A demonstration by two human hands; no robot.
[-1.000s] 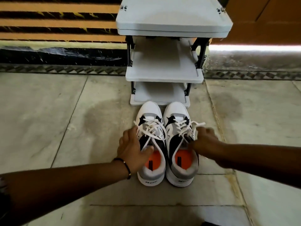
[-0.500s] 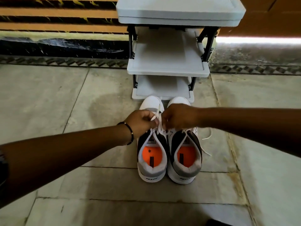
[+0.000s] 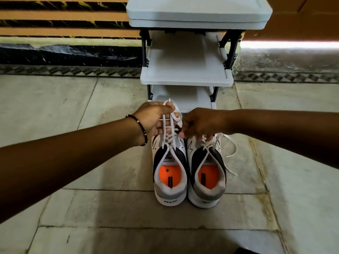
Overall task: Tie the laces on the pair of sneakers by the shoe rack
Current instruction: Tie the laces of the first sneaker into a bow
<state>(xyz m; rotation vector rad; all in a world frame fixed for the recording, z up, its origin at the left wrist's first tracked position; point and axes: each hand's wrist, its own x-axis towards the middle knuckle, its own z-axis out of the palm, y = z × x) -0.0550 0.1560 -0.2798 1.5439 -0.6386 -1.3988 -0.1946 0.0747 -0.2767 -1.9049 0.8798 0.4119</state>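
Two sneakers stand side by side on the floor [image 3: 91, 198], toes toward the rack [image 3: 187, 74], heels nearest the camera. Both hands work the left sneaker [image 3: 169, 173]; half a second ago they sat pinched close together low over its tongue, and a second ago each rested on a separate shoe.

The left lace [image 3: 171, 121] is now drawn upward from the eyelets into a tall loop. The left hand [image 3: 156, 120] has risen and opened out, palm up, with the loop draped over its fingers and held near the top by thumb and forefinger. The right hand [image 3: 200, 123] is loosely curled, fingertips pinching at the lace just beside the loop; whether it holds a second loop or a free end cannot be told, as the fingers cover it.

The right sneaker [image 3: 207, 173] is untouched: its lace [image 3: 230, 153] lies slack, ends trailing over the outer side onto the floor.

Assessment: the shift from a low pinch to a raised loop indicates the bow on the left sneaker is being formed, not yet cinched. No finished knot is visible on either shoe, so the task is judged less than half done. A beaded band [image 3: 141, 129] sits on the left wrist. The rack shelves in view carry nothing.
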